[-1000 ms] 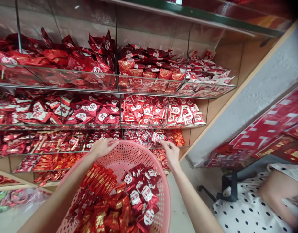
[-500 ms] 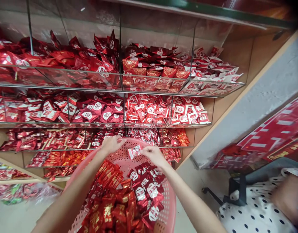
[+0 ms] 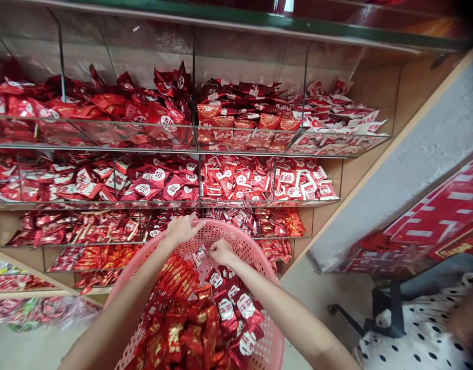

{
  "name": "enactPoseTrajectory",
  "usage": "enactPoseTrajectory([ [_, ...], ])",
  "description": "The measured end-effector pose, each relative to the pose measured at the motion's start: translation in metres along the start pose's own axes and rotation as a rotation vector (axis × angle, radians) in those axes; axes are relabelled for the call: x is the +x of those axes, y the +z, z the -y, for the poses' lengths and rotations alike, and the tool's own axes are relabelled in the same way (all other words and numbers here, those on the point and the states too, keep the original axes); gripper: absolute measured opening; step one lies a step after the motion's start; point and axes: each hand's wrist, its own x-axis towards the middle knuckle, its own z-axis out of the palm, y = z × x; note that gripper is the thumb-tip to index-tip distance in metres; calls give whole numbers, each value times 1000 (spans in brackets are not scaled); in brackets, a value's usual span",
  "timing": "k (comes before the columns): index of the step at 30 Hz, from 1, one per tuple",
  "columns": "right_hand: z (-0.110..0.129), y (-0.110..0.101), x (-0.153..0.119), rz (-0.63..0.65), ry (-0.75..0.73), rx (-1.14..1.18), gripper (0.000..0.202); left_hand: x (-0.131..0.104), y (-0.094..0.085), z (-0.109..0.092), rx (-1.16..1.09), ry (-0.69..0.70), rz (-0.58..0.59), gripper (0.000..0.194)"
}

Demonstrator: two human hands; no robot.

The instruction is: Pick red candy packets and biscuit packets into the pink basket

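Observation:
A pink perforated plastic basket (image 3: pixel 272 288) stands in front of me, heaped with red, orange and dark red wrapped candies. My left hand (image 3: pixel 183 229) is closed over its far rim. Inside the basket, near the far wall, my right hand (image 3: pixel 222 253) pinches a small white-and-red candy packet (image 3: pixel 200 255) by its end. Below that hand lie dark red packets (image 3: pixel 236 303) with white labels. To their left are slim orange-red packets (image 3: pixel 179 277), and larger shiny red ones (image 3: pixel 174 334) fill the near side.
Behind the basket rises a wooden shelf unit (image 3: pixel 375 103) with glass-fronted compartments (image 3: pixel 151 134) full of red packets. A seated person in a polka-dot garment (image 3: pixel 417 329) is at the lower right, by a chair armrest (image 3: pixel 390 308). Red printed sheets (image 3: pixel 432 226) lean against the grey wall.
My right hand has moved down and left with the packet, from above the far rim area into the basket. The left hand stays on the rim. The view has shifted slightly.

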Motion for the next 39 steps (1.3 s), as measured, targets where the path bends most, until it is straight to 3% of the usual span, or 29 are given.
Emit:
enactPoseTrajectory([
  [4, 6, -13, -11, 35, -25, -69, 17, -1, 2, 3, -9, -10, 9, 65],
  [7, 9, -40, -26, 0, -113, -44, 26, -2, 5, 6, -20, -7, 5, 63],
  [9, 1, -61, -35, -60, -184, 99, 29, -3, 6, 9, -30, -6, 7, 63],
  [13, -46, -93, -42, -372, -174, 472, 38, -6, 10, 15, -41, -25, 5, 64],
  [15, -73, -99, -40, -556, -106, 473, 38, -8, 11, 17, -47, -32, 3, 64],
  [17, -92, -100, -36, -641, -50, 352, 34, -9, 11, 17, -53, -38, 4, 63],
  [19, -100, -98, -29, -626, -17, 205, 30, -10, 10, 17, -55, -42, 5, 63],
  [28, -83, -83, 10, -478, 109, -392, 29, -21, 0, 17, -53, -57, -7, 64],
  [34, -86, -83, 12, -532, 37, -421, 20, -31, 0, 23, -52, -93, 6, 64],
  [39, -85, -92, 7, -769, -76, -173, 30, -36, 3, 25, -52, -97, 7, 64],
])
